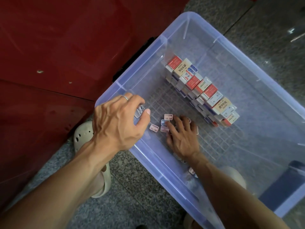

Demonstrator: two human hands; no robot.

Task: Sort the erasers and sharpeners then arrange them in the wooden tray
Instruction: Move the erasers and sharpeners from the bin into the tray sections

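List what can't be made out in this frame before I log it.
- Head view: the wooden tray is not in the frame at all.
- Small piece in the left hand: its fingers cover most of it, so eraser or sharpener is unclear.
- Pieces under the right hand: covered by the palm.
- Lower layers of the boxed stack: hidden by the top row.
- Dark blue object: blurred through the bin wall.

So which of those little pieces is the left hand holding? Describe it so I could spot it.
Start at the clear plastic bin on the floor, then find the left hand over its near-left corner. The small clear-cased piece pinched in its fingers is the one. Unlike the pinkish pieces lying flat on the bin floor beside the right hand, it is lifted and tilted.
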